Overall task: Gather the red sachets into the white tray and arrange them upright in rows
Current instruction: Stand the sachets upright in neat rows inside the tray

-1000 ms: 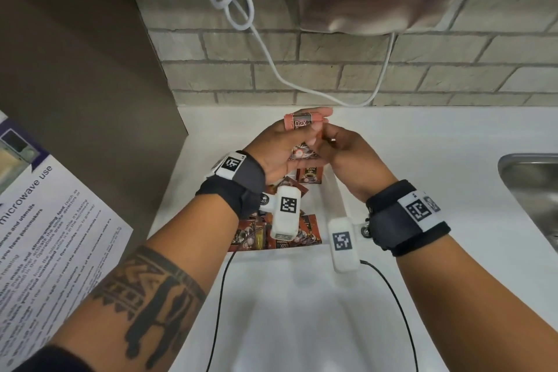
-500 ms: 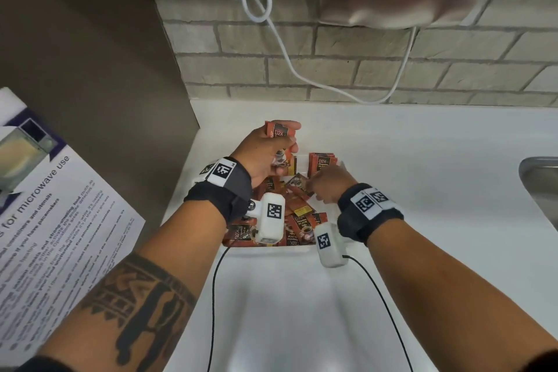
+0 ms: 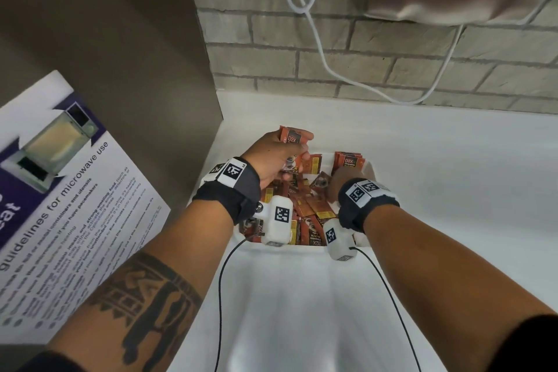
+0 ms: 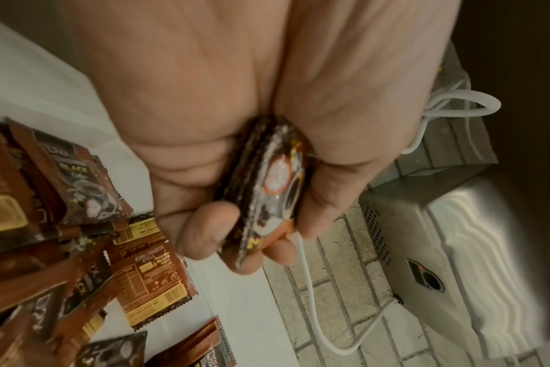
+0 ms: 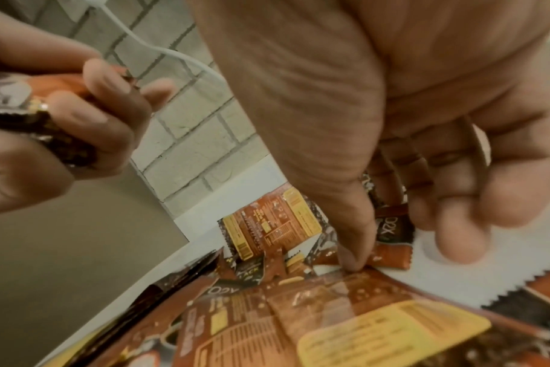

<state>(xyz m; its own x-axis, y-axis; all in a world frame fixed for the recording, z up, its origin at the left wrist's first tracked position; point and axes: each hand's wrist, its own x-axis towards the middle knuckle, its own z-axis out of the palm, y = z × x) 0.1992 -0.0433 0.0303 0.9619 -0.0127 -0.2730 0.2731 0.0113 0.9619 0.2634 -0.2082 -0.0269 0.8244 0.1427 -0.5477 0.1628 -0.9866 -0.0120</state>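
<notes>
The left hand [image 3: 273, 154] still holds a small stack of sachets [image 4: 269, 191] above the far left corner of the white tray [image 3: 370, 167], its fingers [image 4: 204, 231] curled tight round the stack, much as half a second ago. The right hand [image 3: 342, 183] has sunk deeper into the tray since then; its thumb presses down among the loose sachets [image 3: 311, 205], the other fingers [image 5: 456, 216] loosely curled above them. A few upright sachets [image 3: 348, 161] stand against the far wall. The tray sits on the white desk [image 3: 453, 190].
</notes>
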